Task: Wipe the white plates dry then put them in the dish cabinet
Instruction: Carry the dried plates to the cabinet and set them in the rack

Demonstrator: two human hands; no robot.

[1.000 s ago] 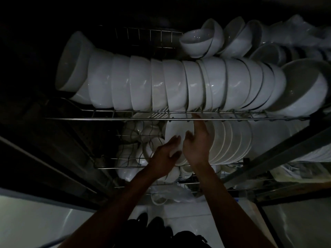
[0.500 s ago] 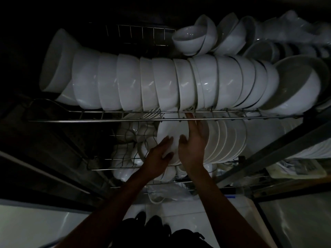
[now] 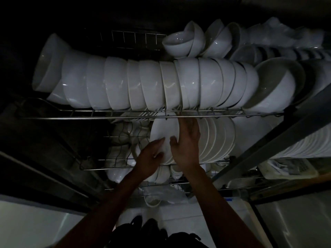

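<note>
Inside the dark dish cabinet, a white plate (image 3: 163, 131) stands on edge on the lower wire rack (image 3: 111, 164), at the left end of a row of upright white plates (image 3: 217, 140). My left hand (image 3: 151, 157) holds the plate's lower front rim. My right hand (image 3: 187, 143) lies flat against its right side, fingers reaching up under the upper rack (image 3: 71, 117). The plate's back is hidden by the hands.
A long row of white bowls (image 3: 143, 85) lies on its side on the upper rack, with smaller bowls (image 3: 179, 44) behind. Cups and small dishes (image 3: 125, 133) crowd the lower rack's left. An open door frame (image 3: 268, 144) slants at right. More stacked plates (image 3: 308, 145) sit far right.
Both hands stayed on the plate and shifted only slightly while the view moved a little; the plate sits upright against the row.
</note>
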